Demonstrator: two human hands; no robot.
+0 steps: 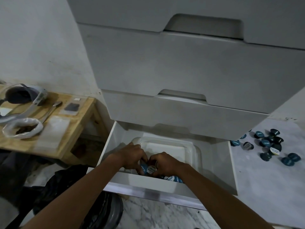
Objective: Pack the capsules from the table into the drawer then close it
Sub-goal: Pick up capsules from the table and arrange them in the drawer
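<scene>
The bottom white drawer (214, 162) stands pulled out, with a clear plastic container (189, 146) inside it. Both hands are down in the container at its near edge. My left hand (132, 157) and my right hand (166, 164) are curled around blue and white capsules (146, 168), fingers touching them. More blue capsules in the drawer (173, 178) peek out under my right forearm. A scatter of dark blue capsules on the marble surface (269, 146) lies to the right of the drawer.
Three shut white drawers (181, 63) rise above the open one. A wooden table (69, 129) at the left carries a headset, a spoon, a bag of dark grounds and small packets. Dark bags sit on the marble floor (165, 215) at lower left.
</scene>
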